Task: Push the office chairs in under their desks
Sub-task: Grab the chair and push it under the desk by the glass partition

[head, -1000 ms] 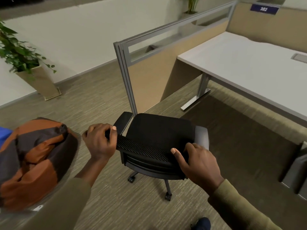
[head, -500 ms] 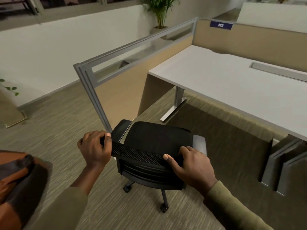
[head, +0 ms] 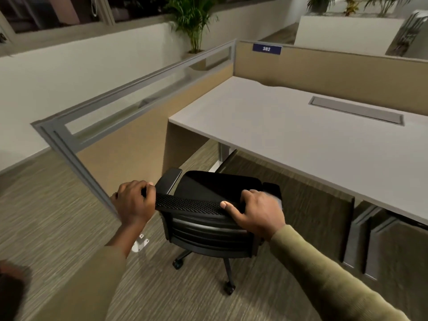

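A black office chair (head: 215, 188) with a mesh backrest and armrests stands on the carpet, its seat facing a white desk (head: 301, 135). My left hand (head: 133, 201) is clenched around the left end of the backrest's top edge. My right hand (head: 257, 212) grips the right end of the same edge, thumb on the mesh. The seat's front is close to the desk's near left corner and sits just short of the desk edge. Two castors show below the seat.
A tan partition with a grey frame (head: 76, 163) stands just left of the chair. A grey pedestal (head: 379, 246) sits under the desk at the right. A blue number plate (head: 266, 49) hangs on the back panel, and a potted plant (head: 192, 22) stands behind.
The chair has rolled forward toward the desk with both hands still on its backrest. My view has swung right, so the orange bag at the left has nearly left the picture.
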Action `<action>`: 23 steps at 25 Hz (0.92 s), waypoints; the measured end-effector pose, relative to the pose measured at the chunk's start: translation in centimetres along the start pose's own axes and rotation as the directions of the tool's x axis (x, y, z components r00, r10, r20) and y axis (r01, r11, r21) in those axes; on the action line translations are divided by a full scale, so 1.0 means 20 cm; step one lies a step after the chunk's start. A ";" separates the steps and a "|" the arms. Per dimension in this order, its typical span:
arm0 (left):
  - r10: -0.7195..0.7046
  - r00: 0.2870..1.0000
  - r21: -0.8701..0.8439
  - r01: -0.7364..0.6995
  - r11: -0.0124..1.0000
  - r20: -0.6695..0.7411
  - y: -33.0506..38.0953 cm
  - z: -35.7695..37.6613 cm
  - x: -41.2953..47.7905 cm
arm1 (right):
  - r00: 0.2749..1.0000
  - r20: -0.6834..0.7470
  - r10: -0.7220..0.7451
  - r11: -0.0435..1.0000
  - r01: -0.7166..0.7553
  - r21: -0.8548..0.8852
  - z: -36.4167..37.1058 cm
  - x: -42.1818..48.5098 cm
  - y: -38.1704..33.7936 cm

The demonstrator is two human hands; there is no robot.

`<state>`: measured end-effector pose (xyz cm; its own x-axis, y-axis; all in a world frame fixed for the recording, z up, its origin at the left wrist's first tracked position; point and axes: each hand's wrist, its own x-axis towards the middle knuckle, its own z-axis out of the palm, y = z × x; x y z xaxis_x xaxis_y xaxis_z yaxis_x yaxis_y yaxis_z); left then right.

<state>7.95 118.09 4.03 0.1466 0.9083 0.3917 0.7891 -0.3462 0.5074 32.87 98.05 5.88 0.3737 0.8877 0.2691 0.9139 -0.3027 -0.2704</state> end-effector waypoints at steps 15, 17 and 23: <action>0.213 0.970 0.003 -0.214 0.977 0.118 0.56 0.68 0.57 | 0.987 0.094 0.129 0.989 -0.122 -0.079 -0.03 0.78 0.77; 0.218 0.967 -0.002 -0.219 0.976 0.134 0.60 0.76 0.66 | 0.984 0.104 0.148 0.987 -0.140 -0.081 -0.03 0.87 0.83; 0.258 0.956 -0.037 -0.255 0.966 0.143 0.61 0.91 0.88 | 0.978 0.049 0.202 0.976 -0.196 -0.096 0.07 0.97 0.83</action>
<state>30.98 134.02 3.20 0.4286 0.8123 0.3955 0.7030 -0.5748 0.4188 55.05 110.80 5.30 0.5420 0.8243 0.1634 0.8336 -0.5029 -0.2284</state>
